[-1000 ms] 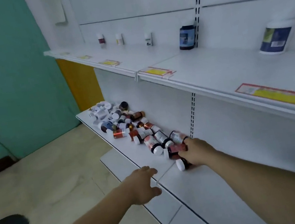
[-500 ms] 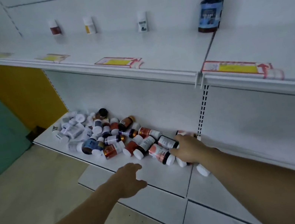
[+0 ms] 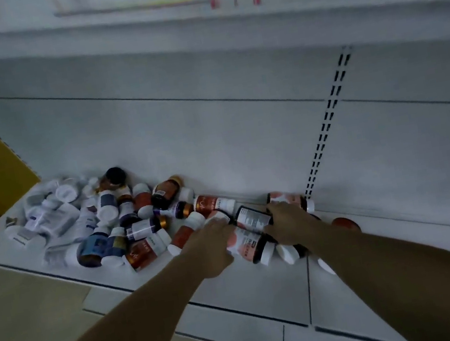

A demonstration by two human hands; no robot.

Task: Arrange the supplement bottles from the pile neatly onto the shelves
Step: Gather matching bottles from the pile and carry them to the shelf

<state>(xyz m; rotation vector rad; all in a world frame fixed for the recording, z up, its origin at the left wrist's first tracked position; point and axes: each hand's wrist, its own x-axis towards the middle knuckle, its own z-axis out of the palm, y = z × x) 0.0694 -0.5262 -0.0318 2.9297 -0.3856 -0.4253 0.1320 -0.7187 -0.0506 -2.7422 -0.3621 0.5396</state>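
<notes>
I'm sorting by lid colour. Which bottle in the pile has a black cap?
The amber bottle at the back of the pile, against the wall; other visible caps are white or gold.

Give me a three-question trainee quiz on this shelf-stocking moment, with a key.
1. True or false: the bottles in the pile stand upright in neat rows.
2. Where are the left hand and the right hand?
A. At the right end of the pile, on the lower shelf
B. On the upper shelf
C. On the floor
3. Fill in: the pink-labelled bottle lying between the two hands has a ___ cap.

Key: 1 false, they lie jumbled on their sides; 2 A; 3 white.
</notes>
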